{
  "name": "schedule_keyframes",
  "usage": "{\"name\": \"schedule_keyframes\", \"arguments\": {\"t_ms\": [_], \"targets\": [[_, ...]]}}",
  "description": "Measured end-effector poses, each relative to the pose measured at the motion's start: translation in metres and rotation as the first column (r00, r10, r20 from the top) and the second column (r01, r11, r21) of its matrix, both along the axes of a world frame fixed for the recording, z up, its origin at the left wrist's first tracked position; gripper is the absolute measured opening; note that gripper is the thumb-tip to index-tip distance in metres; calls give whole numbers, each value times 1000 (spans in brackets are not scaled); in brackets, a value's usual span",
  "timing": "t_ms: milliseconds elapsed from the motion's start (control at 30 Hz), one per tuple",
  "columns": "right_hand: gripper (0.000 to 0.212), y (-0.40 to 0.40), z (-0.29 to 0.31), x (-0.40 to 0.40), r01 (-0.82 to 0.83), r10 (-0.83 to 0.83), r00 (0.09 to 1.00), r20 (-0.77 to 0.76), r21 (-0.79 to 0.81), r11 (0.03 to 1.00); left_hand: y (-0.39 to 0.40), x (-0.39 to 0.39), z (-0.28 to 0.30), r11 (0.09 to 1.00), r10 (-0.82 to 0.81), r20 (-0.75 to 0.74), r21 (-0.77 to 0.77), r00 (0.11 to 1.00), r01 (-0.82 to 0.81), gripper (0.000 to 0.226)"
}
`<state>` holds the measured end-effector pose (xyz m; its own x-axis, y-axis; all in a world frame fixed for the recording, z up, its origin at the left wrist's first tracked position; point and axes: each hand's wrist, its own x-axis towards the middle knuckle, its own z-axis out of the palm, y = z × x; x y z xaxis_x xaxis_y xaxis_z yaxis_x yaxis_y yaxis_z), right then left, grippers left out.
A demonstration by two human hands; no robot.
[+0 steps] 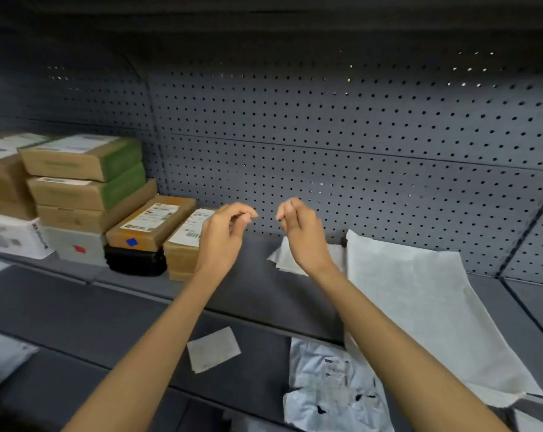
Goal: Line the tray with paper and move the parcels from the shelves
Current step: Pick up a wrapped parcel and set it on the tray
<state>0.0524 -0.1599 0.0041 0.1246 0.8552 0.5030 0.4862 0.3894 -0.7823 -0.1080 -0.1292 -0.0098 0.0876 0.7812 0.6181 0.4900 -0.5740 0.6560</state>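
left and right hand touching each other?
Apart. Head view: pegboard shows plainly in the gap between the left hand and right hand fingertips.

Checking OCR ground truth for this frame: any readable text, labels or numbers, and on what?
No text is legible; all print is too blurred or small.
White shipping label on the brown cardboard box with blue tape: barcode and lines, unreadable.
White label on the neighbouring brown box: barcode, unreadable.
Labels on the green-sided stacked cartons: blurred.
White plastic mailer bag on the lower shelf: dark print, unreadable.
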Motion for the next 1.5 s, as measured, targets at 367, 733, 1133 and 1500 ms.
{"name": "schedule_keyframes", "arguments": {"t_ms": [367, 733, 1133, 1500], "targets": [[50, 87, -35, -125, -58, 50, 998, -29, -396, 916, 93, -140, -15, 963, 44, -420, -223, 906, -150, 41], [68, 105, -83, -143, 55, -152, 976, -156, -497, 866, 93, -130, -21, 918, -110, -620, -362, 777, -160, 55], [60, 93, -26, -140, 175, -266, 938, -223, -358, 917, 105, -117, -3, 944, -195, -14, -274, 981, 184, 42], [57, 40, -4, -124, 326, -306, 819, -484, -46, 944, 60, -101, 17, 831, -433, 499, -101, 750, 547, 61]]}}
